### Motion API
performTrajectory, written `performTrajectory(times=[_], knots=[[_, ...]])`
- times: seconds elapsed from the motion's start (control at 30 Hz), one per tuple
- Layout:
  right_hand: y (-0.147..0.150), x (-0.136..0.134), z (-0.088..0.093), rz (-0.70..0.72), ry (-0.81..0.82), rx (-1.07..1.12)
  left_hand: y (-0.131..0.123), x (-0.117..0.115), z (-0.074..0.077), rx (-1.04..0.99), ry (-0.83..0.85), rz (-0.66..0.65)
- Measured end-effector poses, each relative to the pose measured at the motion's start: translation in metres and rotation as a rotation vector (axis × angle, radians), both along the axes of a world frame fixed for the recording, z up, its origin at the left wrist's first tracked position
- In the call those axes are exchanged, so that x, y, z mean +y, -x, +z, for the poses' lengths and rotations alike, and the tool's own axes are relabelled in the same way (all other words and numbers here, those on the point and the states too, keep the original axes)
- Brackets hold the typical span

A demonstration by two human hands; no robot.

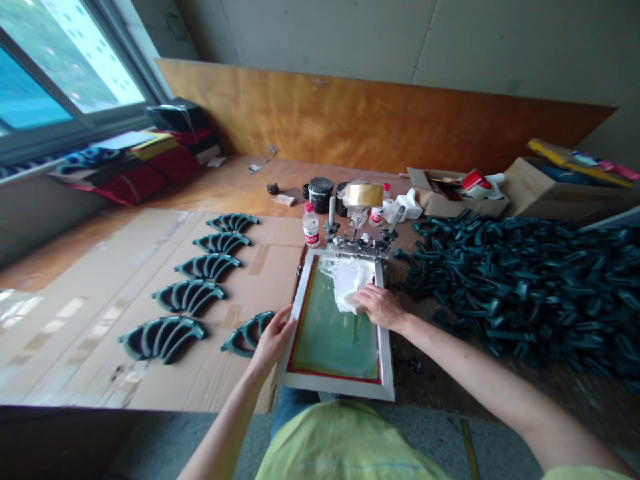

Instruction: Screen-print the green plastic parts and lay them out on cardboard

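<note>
Rows of dark teal curved plastic pieces point(189, 295) lay left of the left hand point(273, 337), clasping the silver-framed green mesh screen point(334, 385); the right hand point(381, 305) gripped a white-inked squeegee point(349, 292), a large heap point(525, 287) beyond.

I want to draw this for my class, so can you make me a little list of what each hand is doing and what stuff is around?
Left hand: holds the left edge of the screen frame
Right hand: presses a squeegee into white ink on the green mesh
Left of frame: curved parts in rows on cardboard
Right of frame: big pile of dark parts
Behind frame: bottle, black jar
</note>
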State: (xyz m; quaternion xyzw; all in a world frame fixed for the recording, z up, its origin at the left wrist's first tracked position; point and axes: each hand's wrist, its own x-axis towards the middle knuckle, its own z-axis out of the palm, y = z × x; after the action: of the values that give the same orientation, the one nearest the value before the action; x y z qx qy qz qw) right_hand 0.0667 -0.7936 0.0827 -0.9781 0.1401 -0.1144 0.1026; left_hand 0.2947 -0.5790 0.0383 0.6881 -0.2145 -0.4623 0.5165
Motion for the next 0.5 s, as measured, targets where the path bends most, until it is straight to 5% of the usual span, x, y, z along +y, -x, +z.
performTrajectory(times=[0.17, 0.3, 0.5], knots=[[-0.023, -0.035, 0.025, -0.210, -0.113, -0.060, 0.001, -0.001, 0.019, 0.029, -0.017, 0.003], [-0.048, -0.073, 0.044, -0.441, -0.119, -0.023, -0.006, -0.002, 0.053, 0.064, 0.016, -0.031], [0.007, -0.100, 0.042, -0.782, -0.095, -0.177, -0.015, -0.034, 0.117, -0.057, 0.261, 0.055]])
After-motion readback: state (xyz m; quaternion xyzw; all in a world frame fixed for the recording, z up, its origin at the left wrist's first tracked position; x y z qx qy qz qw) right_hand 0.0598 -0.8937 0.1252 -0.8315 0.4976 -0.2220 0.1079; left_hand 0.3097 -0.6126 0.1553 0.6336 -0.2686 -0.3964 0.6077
